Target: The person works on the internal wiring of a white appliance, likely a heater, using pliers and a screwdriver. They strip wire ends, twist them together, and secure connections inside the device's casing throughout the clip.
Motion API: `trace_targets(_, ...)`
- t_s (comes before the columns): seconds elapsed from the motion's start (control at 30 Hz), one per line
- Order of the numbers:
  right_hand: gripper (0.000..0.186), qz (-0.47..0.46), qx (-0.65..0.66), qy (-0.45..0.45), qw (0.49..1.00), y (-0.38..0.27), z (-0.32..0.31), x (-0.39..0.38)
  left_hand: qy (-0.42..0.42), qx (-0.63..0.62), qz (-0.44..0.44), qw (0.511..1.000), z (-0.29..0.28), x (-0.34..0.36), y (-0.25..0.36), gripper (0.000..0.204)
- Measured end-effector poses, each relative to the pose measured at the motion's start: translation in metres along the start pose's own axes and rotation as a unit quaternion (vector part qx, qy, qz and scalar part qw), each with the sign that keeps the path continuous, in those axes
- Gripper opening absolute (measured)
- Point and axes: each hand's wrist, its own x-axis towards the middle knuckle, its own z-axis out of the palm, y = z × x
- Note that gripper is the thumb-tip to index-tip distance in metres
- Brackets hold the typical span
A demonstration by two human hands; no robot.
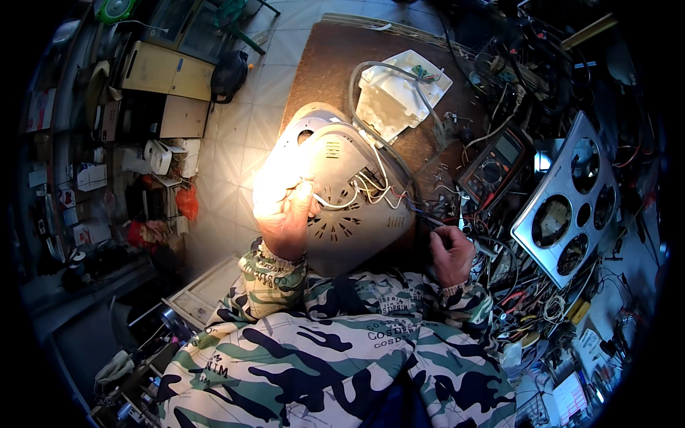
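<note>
A grey appliance housing (357, 239) with vent slots lies in front of me on the brown table. Several thin wires (371, 184) come out of a rectangular opening in it. My left hand (285, 220) is closed over the housing's left side, pinching the end of a white wire (335, 205) that curves back to the opening. Strong glare washes out the fingertips and that side of the housing. To the right of the housing, my right hand (451, 255) is closed, thumb against fingers. A thin dark item shows near its fingertips, too small to name.
A white plastic casing (399, 96) with a grey cable (354, 85) sits farther back on the table (325, 60). On the right are a multimeter (496, 164), a metal panel with round holes (526, 227), and heaped cables and tools (549, 307). A wooden drawer (207, 289) is at lower left.
</note>
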Motion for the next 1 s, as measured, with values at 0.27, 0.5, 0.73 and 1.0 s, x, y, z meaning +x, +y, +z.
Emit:
trace_targets(0.27, 0.008, 0.005, -0.001, -0.006, 1.0, -0.005, 0.002, -0.001, 0.025, 0.001, -0.014, 1.0, -0.003, -0.006, -0.003, 0.02)
trace_targets(0.5, 0.007, 0.016, 0.013, -0.008, 1.0, -0.002, 0.004, -0.003, 0.004, 0.011, -0.01, 1.0, -0.007, -0.005, -0.007, 0.018)
trace_targets(0.73, 0.008, 0.01, 0.017, -0.005, 1.0, 0.0, 0.005, -0.004, -0.01, 0.01, 0.004, 1.0, -0.004, -0.003, -0.004, 0.017)
trace_targets(1.0, 0.007, 0.004, 0.012, -0.007, 1.0, -0.003, 0.003, -0.004, 0.001, -0.009, 0.01, 1.0, 0.0, -0.005, -0.01, 0.017)
